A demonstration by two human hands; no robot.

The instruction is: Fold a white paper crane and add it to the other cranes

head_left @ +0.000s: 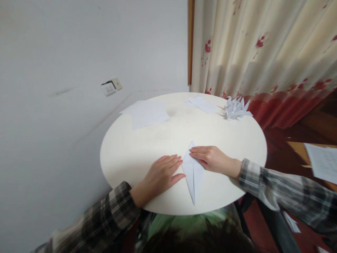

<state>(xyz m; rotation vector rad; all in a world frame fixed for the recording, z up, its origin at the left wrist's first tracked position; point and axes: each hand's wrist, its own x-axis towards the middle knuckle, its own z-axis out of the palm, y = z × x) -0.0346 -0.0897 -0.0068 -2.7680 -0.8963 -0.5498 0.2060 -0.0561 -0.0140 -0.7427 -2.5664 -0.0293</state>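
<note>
Observed on the round white table (147, 144), close to the near edge: one folded paper (188, 168), kite-shaped, lying flat, with a long narrow point toward the wearer and a shorter point toward the far side. Noted a narrow seam along the middle of the lower half — slightly parted.

Recorded the right hand (210, 158) as laid across the upper right part of the folded paper, fingers straight and close together, resting from above rather than grasping. Recorded the left hand (164, 172) as released, palm down, with fingertips at the left corner of the folded paper and thumb apart, at the lower left edge. Cannot tell the firmness of contact at either hand. Found plaid sleeves (116, 207) on both arms.

Inspected farther across the table: overlapping loose white sheets (147, 114) at far left; a smaller stack of papers (202, 104) at far middle; a cluster of pointed folded pieces (235, 109) at far right, several tips upward.

Noted beyond: a pale wall (65, 42) with a socket (108, 89) and a plate (117, 83) just beside; a cream curtain (237, 42) — red floral marks, red lower band.
</note>
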